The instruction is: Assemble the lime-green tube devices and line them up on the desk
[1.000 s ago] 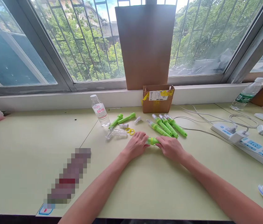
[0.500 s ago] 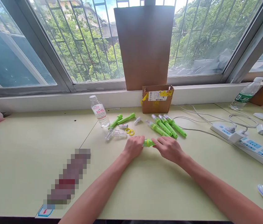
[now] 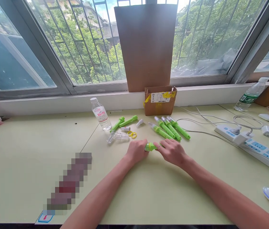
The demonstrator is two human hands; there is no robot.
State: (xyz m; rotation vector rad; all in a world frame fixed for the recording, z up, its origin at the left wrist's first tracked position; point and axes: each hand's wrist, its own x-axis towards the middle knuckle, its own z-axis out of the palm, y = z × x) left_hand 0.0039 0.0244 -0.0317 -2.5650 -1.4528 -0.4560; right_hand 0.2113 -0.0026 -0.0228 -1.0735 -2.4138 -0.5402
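My left hand [image 3: 136, 150] and my right hand [image 3: 171, 151] meet at the middle of the pale green table [image 3: 29, 149], both gripping one green plastic tube [image 3: 150, 146] that lies between them. Only a short green section shows between the fingers. Just beyond the hands lie several assembled green tubes with clear tips [image 3: 170, 128]. To the left of those are two green handles [image 3: 125, 122], clear plastic caps [image 3: 118, 136], small white parts [image 3: 125, 129] and yellow rings [image 3: 132, 134].
A water bottle [image 3: 100, 114] stands behind the parts. A small cardboard box [image 3: 160, 100] sits by the sill under a tall brown board [image 3: 146, 44]. A power strip [image 3: 253, 145] with cables, another bottle [image 3: 250, 94], a white mouse [image 3: 267, 117] lie right.
Both hands have slid slightly toward me and left with the green tube. The fingers of my right hand now reach further over it.
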